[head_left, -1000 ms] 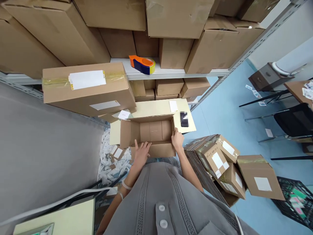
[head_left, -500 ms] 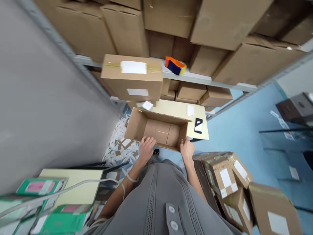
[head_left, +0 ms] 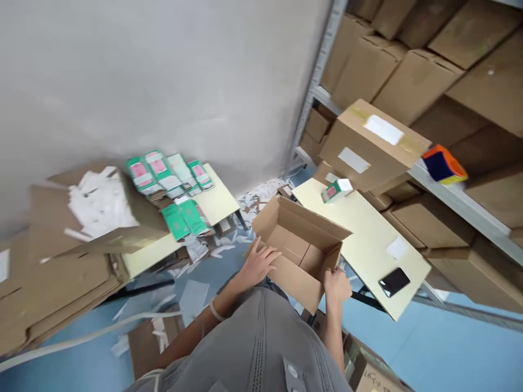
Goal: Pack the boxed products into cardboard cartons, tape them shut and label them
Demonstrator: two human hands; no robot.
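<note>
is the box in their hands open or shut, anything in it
Open and empty: the cardboard box has its top flaps up and only its bare bottom shows inside. The left hand and right hand hold its near edge.

Black phone point(head_left: 394, 281) on pale table point(head_left: 368, 228), green packets point(head_left: 183, 215), tape dispenser point(head_left: 443, 163) on shelf

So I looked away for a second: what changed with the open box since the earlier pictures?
The open box has come off the table and swung left, toward the green packets; the view turned with it. Left hand and right hand still grip its near edge. It remains empty; the phone stays on the table.
</note>
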